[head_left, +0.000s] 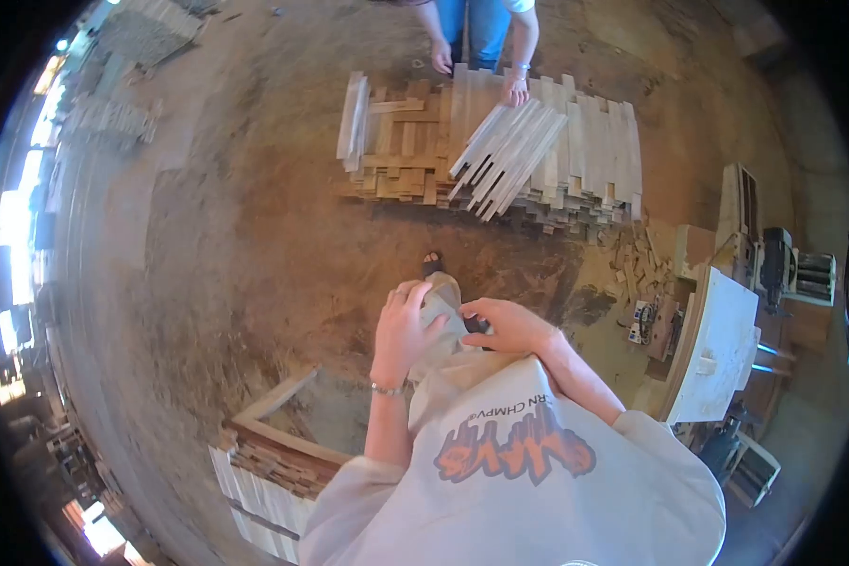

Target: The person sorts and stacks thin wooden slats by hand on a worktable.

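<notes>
While wearer stands on dirt floor [236, 255], left hand [404, 325] grips raised knee [441, 300], fingers curled over trouser cloth. Right hand [506, 325] closed on same knee's other side. Co-worker's hand [514, 91] rests on wood slat stack [500, 151], well apart.

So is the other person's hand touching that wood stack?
Touching. The head view shows the other person's hand resting flat on the wood stack, with no gap visible.

My one camera sits on my head, looking steeply down over my chest at the dirt floor. The stack of wooden slats [500, 151] lies ahead of me, well off; my own body is close below it. The fisheye edges seem blurred.
</notes>
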Available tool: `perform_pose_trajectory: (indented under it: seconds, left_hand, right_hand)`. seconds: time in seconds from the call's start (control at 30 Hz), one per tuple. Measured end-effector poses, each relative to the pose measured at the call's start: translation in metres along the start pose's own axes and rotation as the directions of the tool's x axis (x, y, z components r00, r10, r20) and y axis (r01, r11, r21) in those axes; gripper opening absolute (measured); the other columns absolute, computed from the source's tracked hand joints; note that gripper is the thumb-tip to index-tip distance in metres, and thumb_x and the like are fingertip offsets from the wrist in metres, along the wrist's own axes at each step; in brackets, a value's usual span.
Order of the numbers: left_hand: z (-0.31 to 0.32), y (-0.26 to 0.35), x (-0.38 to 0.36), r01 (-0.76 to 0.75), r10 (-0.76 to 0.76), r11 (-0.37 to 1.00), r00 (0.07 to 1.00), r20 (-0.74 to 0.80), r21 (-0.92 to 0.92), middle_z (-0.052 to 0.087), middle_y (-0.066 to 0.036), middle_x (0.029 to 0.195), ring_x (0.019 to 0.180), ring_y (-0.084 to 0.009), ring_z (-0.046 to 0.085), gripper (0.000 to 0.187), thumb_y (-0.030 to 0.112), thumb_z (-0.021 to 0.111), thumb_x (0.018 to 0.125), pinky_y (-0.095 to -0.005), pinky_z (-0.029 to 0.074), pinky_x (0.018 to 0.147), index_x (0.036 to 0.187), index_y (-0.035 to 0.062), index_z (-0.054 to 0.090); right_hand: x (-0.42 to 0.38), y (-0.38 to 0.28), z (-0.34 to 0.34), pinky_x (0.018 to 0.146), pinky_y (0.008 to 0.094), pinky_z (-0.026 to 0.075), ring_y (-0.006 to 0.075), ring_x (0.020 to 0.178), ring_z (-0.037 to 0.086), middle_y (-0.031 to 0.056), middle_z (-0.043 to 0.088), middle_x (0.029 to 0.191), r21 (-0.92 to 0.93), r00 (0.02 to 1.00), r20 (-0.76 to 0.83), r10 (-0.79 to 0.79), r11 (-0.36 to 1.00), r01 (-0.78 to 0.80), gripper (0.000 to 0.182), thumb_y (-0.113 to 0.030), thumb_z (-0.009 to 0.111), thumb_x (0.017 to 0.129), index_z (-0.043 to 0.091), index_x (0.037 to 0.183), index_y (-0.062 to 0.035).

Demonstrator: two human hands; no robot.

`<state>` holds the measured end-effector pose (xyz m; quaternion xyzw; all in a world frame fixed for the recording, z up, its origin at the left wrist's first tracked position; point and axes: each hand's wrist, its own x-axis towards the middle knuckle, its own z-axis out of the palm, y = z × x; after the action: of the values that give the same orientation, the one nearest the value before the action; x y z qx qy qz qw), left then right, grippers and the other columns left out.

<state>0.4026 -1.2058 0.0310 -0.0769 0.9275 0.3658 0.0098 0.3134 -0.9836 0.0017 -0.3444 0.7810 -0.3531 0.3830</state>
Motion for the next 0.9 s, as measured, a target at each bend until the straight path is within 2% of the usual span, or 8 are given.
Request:
perform_pose_trajectory:
  seconds: [0.13,0.3,0.4,0.43,0.5,0.6,0.73,0.9]
  left_hand:
    - [0.046,-0.013,0.112,-0.127,0.129,0.992,0.987,0.100,-0.025,0.063,-0.017,0.123,0.116,-0.0354,0.059,0.058,0.025,0.084,0.076,-0.0412,0.050,0.098,0.125,0.0046,0.061]
    - [0.147,-0.002,0.226,-0.107,0.122,0.992,0.942,0.313,-0.064,0.060,-0.018,0.127,0.121,-0.0371,0.055,0.077,0.041,0.088,0.070,-0.0490,0.045,0.104,0.131,0.0061,0.056]
    - [0.241,-0.021,0.286,0.011,-0.031,0.999,0.918,0.396,0.052,0.057,-0.019,0.134,0.129,-0.0373,0.051,0.093,0.051,0.089,0.065,-0.0521,0.043,0.107,0.138,0.0074,0.051]
    - [0.252,-0.009,0.313,0.131,-0.209,0.974,0.834,0.510,0.184,0.051,-0.025,0.143,0.136,-0.0398,0.045,0.109,0.059,0.089,0.062,-0.0496,0.040,0.111,0.148,0.0099,0.043]
    - [0.294,-0.016,0.352,0.297,-0.397,0.911,0.816,0.419,0.285,0.045,-0.028,0.148,0.141,-0.0449,0.037,0.121,0.062,0.090,0.059,-0.0562,0.034,0.114,0.154,0.0119,0.033]
    - [0.355,-0.029,0.402,0.470,-0.557,0.808,0.806,0.200,0.356,0.035,-0.031,0.153,0.143,-0.0481,0.032,0.130,0.049,0.095,0.055,-0.0623,0.028,0.115,0.157,0.0129,0.024]
    - [0.400,-0.044,0.428,0.585,-0.617,0.729,0.786,-0.029,0.356,0.026,-0.030,0.156,0.144,-0.0493,0.028,0.133,0.045,0.097,0.052,-0.0637,0.025,0.114,0.157,0.0118,0.022]
    - [0.423,-0.050,0.422,0.578,-0.585,0.727,0.804,-0.106,0.371,0.026,-0.027,0.153,0.142,-0.0468,0.027,0.129,0.043,0.097,0.054,-0.0610,0.027,0.113,0.155,0.0095,0.023]
  right_hand:
    - [-0.002,0.023,-0.061,0.091,0.0398,0.054,0.0285,0.112,0.067,0.0163,0.069,0.123,0.182,0.955,-0.183,0.235,0.962,-0.202,0.056,-0.033,0.077,0.088,0.060,0.133,-0.0037]
    - [-0.053,0.116,-0.104,0.092,0.0404,0.055,0.0312,0.109,0.068,0.0173,0.070,0.121,0.380,0.693,-0.427,0.581,0.810,-0.446,0.053,-0.036,0.075,0.088,0.064,0.129,-0.0039]
    - [-0.069,0.188,-0.112,0.089,0.0402,0.055,0.0311,0.105,0.070,0.0184,0.071,0.116,0.387,0.660,-0.341,0.669,0.740,-0.550,0.053,-0.032,0.076,0.088,0.062,0.129,-0.0023]
    - [-0.078,0.214,-0.115,0.087,0.0402,0.055,0.0308,0.103,0.071,0.0188,0.072,0.114,0.363,0.663,-0.292,0.689,0.722,-0.590,0.053,-0.030,0.077,0.088,0.061,0.130,-0.0016]
    - [-0.086,0.278,-0.117,0.087,0.0397,0.055,0.0314,0.101,0.071,0.0182,0.072,0.114,0.210,0.762,-0.193,0.618,0.785,-0.583,0.052,-0.031,0.077,0.088,0.062,0.129,-0.0016]
    - [-0.075,0.313,-0.163,0.086,0.0341,0.055,0.0218,0.100,0.069,0.0157,0.072,0.112,0.407,0.749,-0.111,0.653,0.717,-0.565,0.047,-0.030,0.074,0.092,0.062,0.128,-0.0004]
    - [-0.061,0.356,-0.179,0.090,0.0315,0.053,0.0183,0.102,0.068,0.0131,0.071,0.112,0.722,0.515,-0.147,0.845,0.448,-0.528,0.043,-0.026,0.072,0.093,0.064,0.127,-0.0013]
    - [-0.057,0.397,-0.124,0.087,0.0303,0.053,0.0163,0.097,0.068,0.0110,0.072,0.108,0.792,0.519,-0.018,0.855,0.329,-0.515,0.038,-0.024,0.069,0.096,0.065,0.126,-0.0022]
